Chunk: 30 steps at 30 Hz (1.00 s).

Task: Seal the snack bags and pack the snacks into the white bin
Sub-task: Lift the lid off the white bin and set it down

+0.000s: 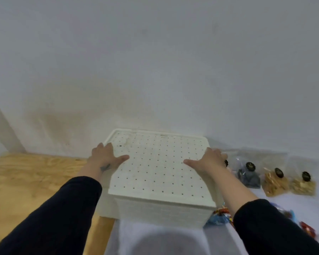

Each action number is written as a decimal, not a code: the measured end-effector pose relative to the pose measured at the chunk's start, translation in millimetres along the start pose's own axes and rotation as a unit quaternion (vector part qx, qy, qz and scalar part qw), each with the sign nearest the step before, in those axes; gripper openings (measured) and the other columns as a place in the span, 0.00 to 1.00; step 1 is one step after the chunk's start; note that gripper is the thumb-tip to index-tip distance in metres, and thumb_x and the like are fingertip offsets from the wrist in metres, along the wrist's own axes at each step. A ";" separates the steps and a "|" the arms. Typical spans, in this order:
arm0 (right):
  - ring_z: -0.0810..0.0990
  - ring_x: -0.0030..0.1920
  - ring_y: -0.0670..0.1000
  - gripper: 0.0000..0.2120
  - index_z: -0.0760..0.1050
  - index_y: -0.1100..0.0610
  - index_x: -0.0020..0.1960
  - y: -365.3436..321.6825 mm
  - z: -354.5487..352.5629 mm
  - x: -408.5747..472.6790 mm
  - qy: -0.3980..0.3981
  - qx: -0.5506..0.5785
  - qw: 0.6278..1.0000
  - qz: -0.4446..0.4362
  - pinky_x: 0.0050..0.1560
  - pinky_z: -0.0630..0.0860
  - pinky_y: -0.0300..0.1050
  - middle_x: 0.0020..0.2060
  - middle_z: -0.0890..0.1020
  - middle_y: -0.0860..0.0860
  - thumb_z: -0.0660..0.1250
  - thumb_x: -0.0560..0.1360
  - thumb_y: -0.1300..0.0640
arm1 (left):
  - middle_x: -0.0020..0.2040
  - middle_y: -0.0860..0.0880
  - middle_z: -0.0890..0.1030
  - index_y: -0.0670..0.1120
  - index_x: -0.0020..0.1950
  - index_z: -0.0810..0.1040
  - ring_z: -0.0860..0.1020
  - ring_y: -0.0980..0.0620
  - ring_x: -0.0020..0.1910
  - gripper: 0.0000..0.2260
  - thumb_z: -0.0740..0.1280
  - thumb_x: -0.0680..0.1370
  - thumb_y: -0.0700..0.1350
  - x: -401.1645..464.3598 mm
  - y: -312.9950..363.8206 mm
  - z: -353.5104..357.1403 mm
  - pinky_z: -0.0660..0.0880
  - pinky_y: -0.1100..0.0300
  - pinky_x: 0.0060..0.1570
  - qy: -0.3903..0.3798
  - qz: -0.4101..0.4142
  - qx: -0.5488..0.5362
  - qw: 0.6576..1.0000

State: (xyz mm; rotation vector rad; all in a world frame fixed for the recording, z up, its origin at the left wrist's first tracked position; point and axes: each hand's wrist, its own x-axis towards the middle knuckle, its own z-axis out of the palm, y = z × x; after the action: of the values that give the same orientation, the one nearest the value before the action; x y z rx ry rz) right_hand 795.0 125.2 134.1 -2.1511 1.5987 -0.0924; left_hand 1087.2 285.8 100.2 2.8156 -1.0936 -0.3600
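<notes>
A white bin (160, 212) stands against the wall with a white perforated lid (158, 168) on top. My left hand (105, 157) grips the lid's left edge, thumb lying on its top. My right hand (208, 160) grips the right edge the same way. To the right of the bin lie three clear snack bags with round black labels: one with dark contents (248, 176) and two with golden snacks (273, 182) (302, 184). Small colourful wrapped snacks (220, 217) lie by the bin's front right corner, partly hidden by my right arm.
The bin stands on a pale cloth (155, 240) over a plywood surface (26, 181) that shows at the left. A white wall (155, 70) rises directly behind the bin. More red and blue wrappers (307, 230) lie at the far right.
</notes>
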 end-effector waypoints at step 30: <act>0.58 0.75 0.55 0.44 0.54 0.59 0.77 8.9 -66.1 -106.6 0.122 0.189 0.969 -0.101 0.71 0.61 0.49 0.76 0.53 0.54 0.75 0.69 0.52 | 0.76 0.42 0.58 0.48 0.77 0.55 0.68 0.41 0.69 0.46 0.64 0.67 0.70 -103.1 -6.5 -72.0 0.75 0.48 0.56 0.204 0.082 -0.149 0.964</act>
State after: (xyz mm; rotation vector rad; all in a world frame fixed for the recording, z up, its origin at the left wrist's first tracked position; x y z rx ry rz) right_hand 731.6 200.5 212.3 -2.0458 1.3442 -0.6934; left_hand 1036.1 360.7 187.5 2.3693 -1.0643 0.0678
